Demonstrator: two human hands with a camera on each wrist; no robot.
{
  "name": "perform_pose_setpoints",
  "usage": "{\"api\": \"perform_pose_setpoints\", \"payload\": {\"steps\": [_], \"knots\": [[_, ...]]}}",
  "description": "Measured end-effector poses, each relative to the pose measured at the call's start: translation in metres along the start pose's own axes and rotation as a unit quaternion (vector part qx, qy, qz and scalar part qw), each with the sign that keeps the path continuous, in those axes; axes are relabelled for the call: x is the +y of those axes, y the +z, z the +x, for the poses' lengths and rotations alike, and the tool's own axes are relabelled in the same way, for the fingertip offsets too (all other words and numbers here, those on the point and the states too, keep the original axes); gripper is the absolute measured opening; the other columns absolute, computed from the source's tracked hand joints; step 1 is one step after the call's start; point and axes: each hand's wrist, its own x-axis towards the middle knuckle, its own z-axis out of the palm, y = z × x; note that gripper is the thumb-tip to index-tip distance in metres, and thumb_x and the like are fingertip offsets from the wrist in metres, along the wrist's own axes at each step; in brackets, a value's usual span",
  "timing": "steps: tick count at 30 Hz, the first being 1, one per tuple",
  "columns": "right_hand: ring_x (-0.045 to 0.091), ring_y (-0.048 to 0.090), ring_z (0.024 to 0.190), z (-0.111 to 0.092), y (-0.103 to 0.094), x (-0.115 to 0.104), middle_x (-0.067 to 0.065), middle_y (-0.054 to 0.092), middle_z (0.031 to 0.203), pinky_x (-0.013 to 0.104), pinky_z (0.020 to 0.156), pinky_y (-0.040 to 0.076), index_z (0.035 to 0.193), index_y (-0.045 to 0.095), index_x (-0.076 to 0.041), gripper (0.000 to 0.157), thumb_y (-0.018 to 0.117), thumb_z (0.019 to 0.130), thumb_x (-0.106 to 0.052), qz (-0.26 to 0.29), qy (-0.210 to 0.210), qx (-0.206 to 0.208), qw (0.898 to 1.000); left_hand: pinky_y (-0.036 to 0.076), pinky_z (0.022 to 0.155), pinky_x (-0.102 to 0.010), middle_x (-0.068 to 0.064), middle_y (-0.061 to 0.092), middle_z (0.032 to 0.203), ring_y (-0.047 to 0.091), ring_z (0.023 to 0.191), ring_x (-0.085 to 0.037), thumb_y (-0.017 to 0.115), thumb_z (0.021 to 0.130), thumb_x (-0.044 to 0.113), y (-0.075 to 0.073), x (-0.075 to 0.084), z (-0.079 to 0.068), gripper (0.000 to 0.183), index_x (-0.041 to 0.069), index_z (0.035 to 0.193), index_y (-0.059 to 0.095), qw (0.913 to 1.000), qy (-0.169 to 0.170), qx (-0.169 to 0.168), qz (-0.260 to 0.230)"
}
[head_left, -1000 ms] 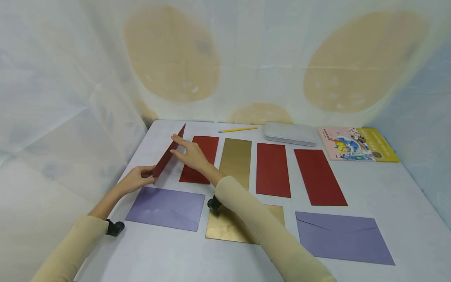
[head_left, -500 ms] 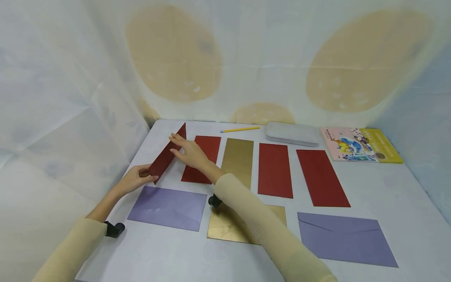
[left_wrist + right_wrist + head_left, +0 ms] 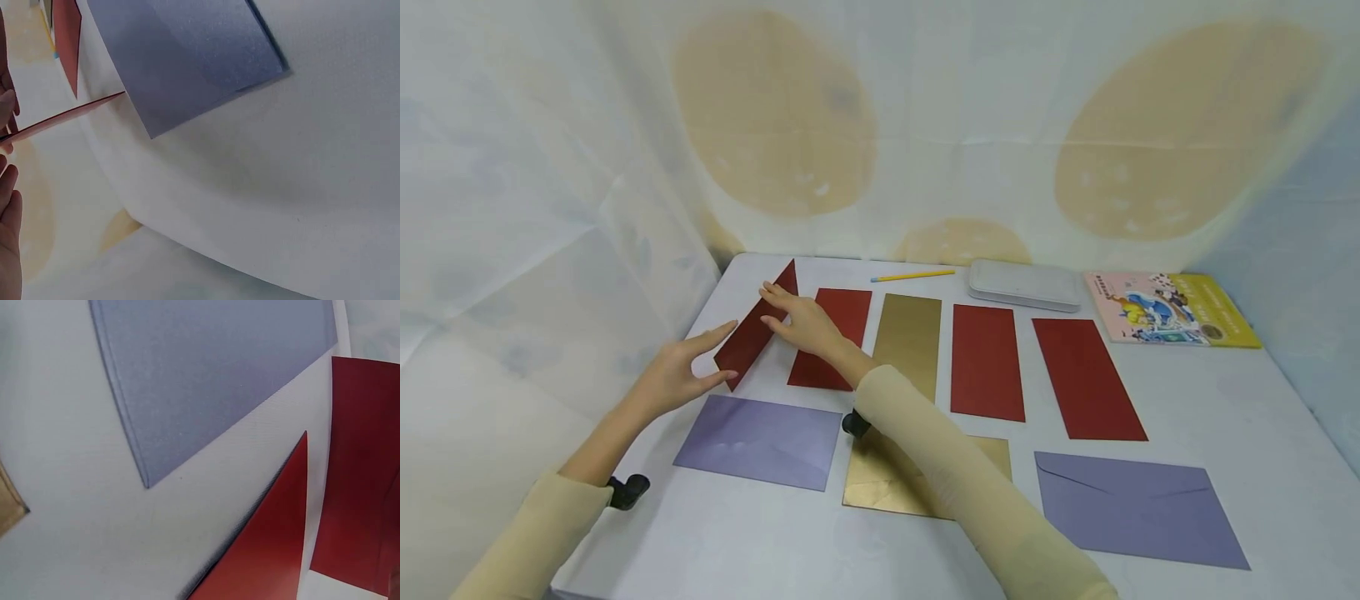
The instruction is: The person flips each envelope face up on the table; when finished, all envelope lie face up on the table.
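A dark red envelope (image 3: pixel 752 337) stands tilted on its long edge at the far left of the table, and it shows edge-on in the left wrist view (image 3: pixel 69 114). My right hand (image 3: pixel 805 321) pinches it near its upper end, with the thumb on the near face. At its lower end my left hand (image 3: pixel 673 377) has thumb and fingers spread apart, the thumb tip close to the bottom corner. Another red envelope (image 3: pixel 831 333) lies flat just right of the held one, partly behind my right hand. A purple envelope (image 3: pixel 760 442) lies below both hands.
Right of the hands lie a gold envelope (image 3: pixel 910 333) and two red ones (image 3: pixel 987 362) (image 3: pixel 1088 379). A second gold envelope (image 3: pixel 880 483) is partly under my right sleeve. A purple envelope (image 3: pixel 1138 508), a pencil (image 3: pixel 913 276), a grey case (image 3: pixel 1022 286) and a picture book (image 3: pixel 1172 308) surround them.
My left hand has let go of the red envelope's lower end and spread its fingers, moving slightly left. The envelope has turned a little, showing more of its near face; my right hand keeps hold.
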Motion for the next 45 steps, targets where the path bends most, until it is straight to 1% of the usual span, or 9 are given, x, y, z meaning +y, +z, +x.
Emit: {"api": "perform_pose_setpoints", "payload": {"steps": [7, 17, 19, 22, 28, 33, 36, 40, 45], "knots": [[0.015, 0.041, 0.051, 0.001, -0.002, 0.004, 0.007, 0.035, 0.152, 0.020, 0.076, 0.045, 0.146, 0.041, -0.007, 0.054, 0.059, 0.098, -0.023, 0.015, -0.014, -0.016, 1.000, 0.053, 0.080, -0.047, -0.020, 0.058, 0.130, 0.059, 0.109, -0.044, 0.086, 0.066, -0.001, -0.001, 0.001, 0.001, 0.076, 0.001, 0.135, 0.054, 0.9996, 0.019, -0.011, 0.016], [0.014, 0.061, 0.076, -0.005, 0.003, 0.010, 0.006, 0.035, 0.152, 0.016, 0.087, 0.042, 0.149, 0.036, -0.009, 0.060, 0.061, 0.096, -0.026, 0.047, -0.003, -0.003, 0.999, 0.053, 0.077, -0.040, -0.021, 0.060, 0.126, 0.064, 0.103, -0.038, 0.087, 0.062, -0.005, -0.005, -0.005, -0.002, 0.079, -0.003, 0.133, 0.054, 0.9995, 0.020, -0.005, 0.022], [0.014, 0.062, 0.105, -0.006, 0.005, 0.010, 0.005, 0.036, 0.152, 0.017, 0.096, 0.040, 0.149, 0.036, -0.010, 0.061, 0.061, 0.096, -0.027, 0.048, 0.008, -0.011, 0.999, 0.053, 0.076, -0.040, -0.021, 0.061, 0.124, 0.064, 0.102, -0.038, 0.088, 0.061, -0.003, -0.007, -0.008, -0.003, 0.081, -0.002, 0.134, 0.054, 0.9995, 0.012, -0.006, 0.029], [0.014, 0.035, 0.137, -0.009, 0.008, 0.010, 0.004, 0.036, 0.152, 0.024, 0.106, 0.033, 0.150, 0.036, -0.011, 0.062, 0.061, 0.096, -0.029, 0.051, 0.023, -0.028, 0.998, 0.053, 0.075, -0.043, -0.022, 0.063, 0.121, 0.065, 0.100, -0.038, 0.088, 0.060, -0.003, -0.011, -0.012, -0.006, 0.082, -0.001, 0.134, 0.054, 0.9993, -0.009, -0.007, 0.035], [0.012, 0.041, 0.133, -0.017, 0.014, 0.008, 0.004, 0.037, 0.151, 0.025, 0.104, 0.034, 0.148, 0.039, -0.009, 0.059, 0.060, 0.097, -0.026, 0.075, 0.043, -0.068, 0.994, 0.052, 0.076, -0.048, -0.025, 0.065, 0.113, 0.065, 0.097, -0.041, 0.088, 0.061, -0.001, -0.017, -0.020, -0.011, 0.078, -0.002, 0.132, 0.056, 0.9976, -0.056, -0.012, 0.038], [0.016, 0.061, 0.087, -0.022, 0.018, 0.007, 0.008, 0.040, 0.149, 0.020, 0.063, 0.037, 0.147, 0.040, -0.008, 0.056, 0.059, 0.097, -0.025, 0.079, 0.037, -0.111, 0.990, 0.051, 0.076, -0.052, -0.027, 0.062, 0.117, 0.063, 0.098, -0.046, 0.089, 0.062, 0.002, -0.018, -0.026, -0.013, 0.077, -0.006, 0.130, 0.056, 0.9958, -0.082, -0.013, 0.040], [0.015, 0.061, 0.103, -0.023, 0.020, 0.005, 0.008, 0.043, 0.146, 0.019, 0.060, 0.035, 0.146, 0.042, -0.007, 0.055, 0.059, 0.097, -0.025, 0.070, 0.028, -0.129, 0.989, 0.051, 0.072, -0.050, -0.028, 0.061, 0.118, 0.063, 0.098, -0.046, 0.089, 0.062, 0.005, -0.018, -0.028, -0.014, 0.076, -0.007, 0.129, 0.056, 0.9946, -0.094, -0.014, 0.041], [0.014, 0.042, 0.133, -0.025, 0.022, 0.004, 0.005, 0.047, 0.144, 0.014, 0.077, 0.038, 0.144, 0.045, -0.008, 0.053, 0.060, 0.097, -0.025, 0.056, 0.025, -0.151, 0.987, 0.044, 0.062, -0.040, -0.030, 0.061, 0.115, 0.064, 0.089, -0.042, 0.089, 0.064, 0.011, -0.015, -0.032, -0.014, 0.075, -0.004, 0.130, 0.057, 0.9914, -0.123, -0.023, 0.041], [0.012, 0.041, 0.134, -0.026, 0.027, 0.003, 0.004, 0.048, 0.143, 0.014, 0.088, 0.038, 0.144, 0.047, -0.011, 0.051, 0.059, 0.097, -0.028, 0.032, 0.026, -0.186, 0.982, 0.039, 0.059, -0.034, -0.031, 0.061, 0.115, 0.063, 0.089, -0.041, 0.089, 0.067, 0.021, -0.008, -0.040, -0.016, 0.075, -0.001, 0.132, 0.057, 0.9867, -0.156, -0.040, 0.023]]}}
